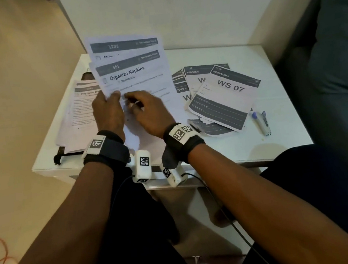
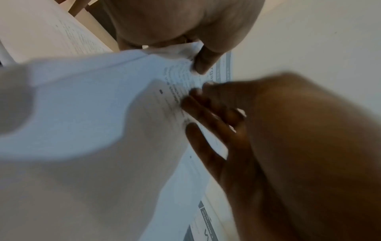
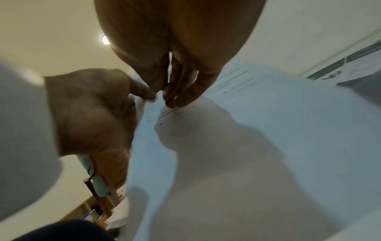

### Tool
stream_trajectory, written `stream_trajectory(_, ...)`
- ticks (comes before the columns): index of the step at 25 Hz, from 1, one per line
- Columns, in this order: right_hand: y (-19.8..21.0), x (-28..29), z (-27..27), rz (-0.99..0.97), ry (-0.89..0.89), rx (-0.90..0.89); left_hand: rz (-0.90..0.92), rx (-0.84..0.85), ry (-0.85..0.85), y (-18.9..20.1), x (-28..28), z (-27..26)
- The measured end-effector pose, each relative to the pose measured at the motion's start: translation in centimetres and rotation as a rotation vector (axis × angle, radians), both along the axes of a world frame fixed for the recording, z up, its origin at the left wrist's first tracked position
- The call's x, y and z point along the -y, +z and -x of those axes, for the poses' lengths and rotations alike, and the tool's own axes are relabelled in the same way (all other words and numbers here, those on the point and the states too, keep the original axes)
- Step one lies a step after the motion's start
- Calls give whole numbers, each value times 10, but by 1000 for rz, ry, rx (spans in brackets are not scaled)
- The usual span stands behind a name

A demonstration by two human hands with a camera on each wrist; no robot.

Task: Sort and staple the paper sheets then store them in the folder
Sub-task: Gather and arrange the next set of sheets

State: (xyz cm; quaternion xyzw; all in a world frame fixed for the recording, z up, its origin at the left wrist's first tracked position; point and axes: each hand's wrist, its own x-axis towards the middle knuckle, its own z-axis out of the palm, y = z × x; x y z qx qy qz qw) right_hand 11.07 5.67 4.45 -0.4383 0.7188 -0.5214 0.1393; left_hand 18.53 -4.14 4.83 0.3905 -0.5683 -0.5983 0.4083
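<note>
Two task sheets (image 1: 130,72) held up off the small white table (image 1: 277,142), fanned so both dark header bands show: "1206" behind, "961 Organize Napkins" in front. Pinched at the left edge by the left hand (image 1: 108,115), thumb on the printed face, fingers behind; likely gripped there to keep the titles readable while sorting. Right hand (image 1: 147,113) laid on the front sheet with fingers loosely curled, fingertips (image 3: 175,101) on the paper just beside the left thumb; seemingly set to peel or slide the front sheet off the one behind, though whether anything is truly pinched cannot be told. Blurred wrist views, only the same close meeting of thumb and fingertips on the text lines. To the left on the table, a flat pile of similar text sheets (image 1: 77,116), top one headed "Replace Bo…", lying over a dark folder (image 1: 60,154) whose black corner and strap stick out at the near edge; probably the pile for this kind. To the right, a fanned heap of workstation cards (image 1: 218,97), "WS 07 / BEDROOM" on top, "KITCHEN" under it; apparently the other kind, kept well apart. Stapler (image 1: 261,122) near the right edge, just beside the cards, untouched. Judged as sorting stage; stapling and filing not yet begun.
</note>
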Motion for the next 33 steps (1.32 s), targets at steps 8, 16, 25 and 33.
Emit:
stream_trajectory(8,46,-79,114,200,-118,464,308,-88,-179,37,-18,12)
stream_trajectory(16,20,-113,146,198,-207,415,165,-86,-267,2,-49,58)
stream_trajectory(25,-16,-118,170,-82,-261,355,306,114,-73,-42,-7,76)
stream_trajectory(33,-77,-125,200,-952,-24,-253,497,75,88,-66,64,59)
